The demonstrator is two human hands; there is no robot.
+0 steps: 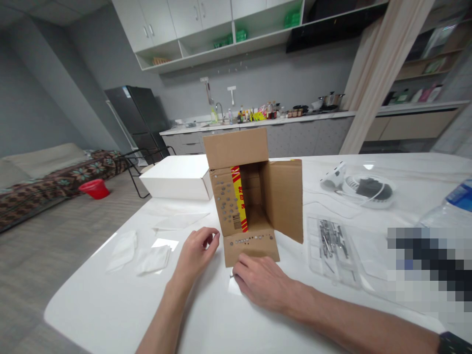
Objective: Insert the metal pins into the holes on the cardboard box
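Observation:
An open cardboard box point(254, 196) lies on its side on the white table point(206, 314), its flaps spread and its opening facing me. Rows of small metal pieces are stuck into its left flap and bottom flap point(250, 243). A yellow and red tape strip runs down the left flap. My left hand point(195, 253) hovers just left of the box, thumb and forefinger pinched; whether something tiny sits between them I cannot tell. My right hand point(260, 282) rests palm down on the table in front of the bottom flap, fingertips on a small clear bag point(233, 285).
A white closed box point(177, 182) stands behind on the left. Clear plastic bags point(155, 258) lie at the left edge. A clear tray with metal pieces point(332, 241) sits to the right, a coiled cable point(365, 189) and a water bottle point(450, 206) beyond.

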